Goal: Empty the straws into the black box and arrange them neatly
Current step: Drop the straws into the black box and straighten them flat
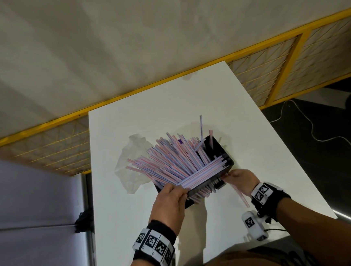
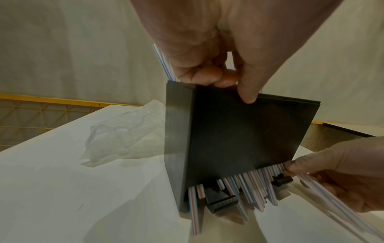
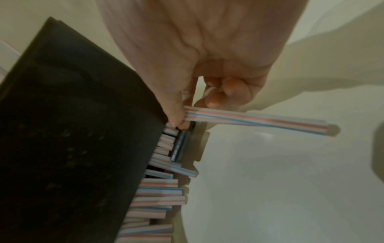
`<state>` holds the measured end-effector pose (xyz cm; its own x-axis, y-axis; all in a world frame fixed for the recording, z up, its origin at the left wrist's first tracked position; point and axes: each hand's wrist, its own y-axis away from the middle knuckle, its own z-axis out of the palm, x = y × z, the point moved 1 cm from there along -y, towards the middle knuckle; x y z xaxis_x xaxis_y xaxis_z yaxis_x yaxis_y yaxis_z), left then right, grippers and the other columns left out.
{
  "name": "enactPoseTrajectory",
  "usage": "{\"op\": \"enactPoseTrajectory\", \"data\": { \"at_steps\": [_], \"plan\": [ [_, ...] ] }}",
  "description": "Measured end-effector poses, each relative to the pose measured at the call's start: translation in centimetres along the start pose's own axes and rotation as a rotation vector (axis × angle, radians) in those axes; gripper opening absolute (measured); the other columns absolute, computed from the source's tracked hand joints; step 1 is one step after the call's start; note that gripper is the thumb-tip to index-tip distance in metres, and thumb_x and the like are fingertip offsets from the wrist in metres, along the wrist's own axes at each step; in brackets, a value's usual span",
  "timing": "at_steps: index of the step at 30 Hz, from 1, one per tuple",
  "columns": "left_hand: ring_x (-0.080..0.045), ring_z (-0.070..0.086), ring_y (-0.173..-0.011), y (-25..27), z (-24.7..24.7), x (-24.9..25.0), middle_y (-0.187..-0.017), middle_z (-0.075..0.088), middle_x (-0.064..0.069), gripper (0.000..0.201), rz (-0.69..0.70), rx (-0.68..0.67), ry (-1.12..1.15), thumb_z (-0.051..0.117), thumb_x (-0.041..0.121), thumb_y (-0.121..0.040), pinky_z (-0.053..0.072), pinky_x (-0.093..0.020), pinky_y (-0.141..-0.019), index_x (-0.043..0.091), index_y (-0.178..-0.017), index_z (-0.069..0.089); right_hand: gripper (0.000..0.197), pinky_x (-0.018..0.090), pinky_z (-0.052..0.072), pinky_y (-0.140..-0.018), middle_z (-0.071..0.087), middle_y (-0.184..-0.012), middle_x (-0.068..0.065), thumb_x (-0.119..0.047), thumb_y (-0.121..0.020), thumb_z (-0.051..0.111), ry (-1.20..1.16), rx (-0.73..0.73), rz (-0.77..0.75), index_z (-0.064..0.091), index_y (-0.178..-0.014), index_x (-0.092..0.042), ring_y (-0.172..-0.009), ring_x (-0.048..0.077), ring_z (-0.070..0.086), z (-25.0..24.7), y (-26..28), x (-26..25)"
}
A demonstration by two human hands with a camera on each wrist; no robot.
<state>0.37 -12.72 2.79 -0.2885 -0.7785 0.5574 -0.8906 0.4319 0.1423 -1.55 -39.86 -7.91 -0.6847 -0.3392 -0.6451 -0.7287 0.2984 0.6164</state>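
A black box (image 1: 221,150) stands on the white table (image 1: 148,118), crammed with several pink-and-blue striped straws (image 1: 172,160) that fan out up and to the left. My left hand (image 1: 169,199) grips the box's near top edge, thumb outside on the wall (image 2: 247,93) and fingers curled inside. Straw ends (image 2: 249,185) stick out under the near wall of the box (image 2: 239,134). My right hand (image 1: 241,180) pinches a few loose straws (image 3: 259,120) at the box's near right corner (image 3: 72,131), and they trail toward me.
A crumpled clear plastic bag (image 1: 130,164) lies on the table left of the box. A white tagged device (image 1: 252,224) sits near the front edge. A yellow mesh fence (image 1: 291,59) runs behind the table. A cable (image 1: 330,138) crosses the dark floor at right.
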Motion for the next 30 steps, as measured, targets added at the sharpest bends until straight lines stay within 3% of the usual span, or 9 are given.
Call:
{"op": "enactPoseTrajectory", "data": {
  "at_steps": [3, 7, 11, 14, 17, 21, 25, 30],
  "plan": [
    [-0.003, 0.047, -0.079, 0.0, 0.0, -0.1, -0.091, 0.045, 0.015, 0.025, -0.006, -0.004, 0.000, 0.055, 0.023, -0.104, 0.032, -0.003, -0.070, 0.026, -0.121, 0.072, 0.034, 0.029, 0.037, -0.063, 0.056, -0.071, 0.002, -0.033, -0.093, 0.073, -0.004, -0.006, -0.047, 0.072, -0.083, -0.001, -0.069, 0.016, 0.049, -0.4, 0.5, 0.3],
    [-0.004, 0.049, -0.080, 0.0, 0.0, 0.1, -0.092, 0.047, 0.013, 0.025, -0.015, 0.004, 0.015, 0.055, 0.022, -0.103, 0.032, -0.002, -0.071, 0.025, -0.120, 0.073, 0.042, 0.033, 0.034, -0.066, 0.045, -0.064, 0.002, -0.032, -0.095, 0.071, 0.051, -0.067, -0.087, 0.056, -0.064, -0.008, -0.064, 0.017, 0.042, -1.0, 1.1, 1.8],
    [-0.004, 0.048, -0.079, 0.0, -0.1, 0.1, -0.093, 0.048, 0.011, 0.024, -0.009, 0.012, 0.014, 0.056, 0.020, -0.103, 0.032, -0.002, -0.070, 0.024, -0.118, 0.074, 0.037, 0.034, 0.043, -0.073, 0.056, -0.071, 0.002, -0.034, -0.096, 0.069, 0.196, -0.089, -0.069, 0.067, -0.076, -0.002, -0.069, 0.015, 0.051, -1.5, 1.6, 3.9],
    [-0.004, 0.047, -0.078, 0.1, -0.1, 0.1, -0.092, 0.048, 0.011, 0.023, -0.003, 0.023, 0.019, 0.057, 0.019, -0.103, 0.031, -0.001, -0.070, 0.024, -0.117, 0.074, 0.034, 0.037, 0.046, -0.075, 0.054, -0.071, 0.001, -0.033, -0.096, 0.068, 0.314, -0.119, -0.084, 0.063, -0.073, -0.008, -0.070, 0.017, 0.051, -2.2, 2.2, 5.5],
    [-0.004, 0.049, -0.079, 0.1, 0.0, 0.1, -0.093, 0.050, 0.012, 0.023, -0.007, 0.025, 0.016, 0.057, 0.021, -0.103, 0.031, -0.001, -0.071, 0.025, -0.117, 0.074, 0.032, 0.032, 0.042, -0.070, 0.055, -0.073, -0.002, -0.034, -0.095, 0.067, 0.427, -0.182, -0.107, 0.058, -0.070, -0.017, -0.070, 0.016, 0.053, -3.4, 3.5, 6.5],
    [-0.004, 0.049, -0.079, 0.1, 0.1, 0.0, -0.093, 0.049, 0.013, 0.022, -0.015, 0.027, -0.002, 0.057, 0.023, -0.102, 0.031, -0.001, -0.069, 0.027, -0.116, 0.074, 0.027, 0.030, 0.049, -0.079, 0.066, -0.085, 0.001, -0.038, -0.095, 0.064, 0.654, -0.276, -0.116, 0.058, -0.074, -0.023, -0.082, 0.017, 0.063, -5.4, 6.0, 5.5],
    [-0.005, 0.049, -0.081, 0.1, 0.0, 0.0, -0.095, 0.049, 0.014, 0.022, -0.026, 0.010, -0.031, 0.056, 0.027, -0.103, 0.033, -0.007, -0.071, 0.028, -0.118, 0.072, 0.019, 0.024, 0.051, -0.079, 0.065, -0.088, -0.010, -0.044, -0.098, 0.058, 0.826, -0.252, -0.325, 0.068, -0.093, -0.029, -0.083, 0.007, 0.062, -7.5, 8.9, 2.0],
    [-0.011, 0.055, -0.092, 0.1, -0.5, 0.0, -0.098, 0.057, 0.012, 0.021, 0.004, 0.017, -0.087, 0.062, 0.027, -0.098, 0.043, -0.018, -0.080, 0.030, -0.116, 0.073, 0.019, 0.018, 0.043, -0.069, 0.062, -0.088, -0.021, -0.052, -0.097, 0.056, 0.543, -0.198, -0.642, 0.067, -0.094, -0.037, -0.083, 0.003, 0.057, -8.8, 12.3, -7.1]
  ]
}}
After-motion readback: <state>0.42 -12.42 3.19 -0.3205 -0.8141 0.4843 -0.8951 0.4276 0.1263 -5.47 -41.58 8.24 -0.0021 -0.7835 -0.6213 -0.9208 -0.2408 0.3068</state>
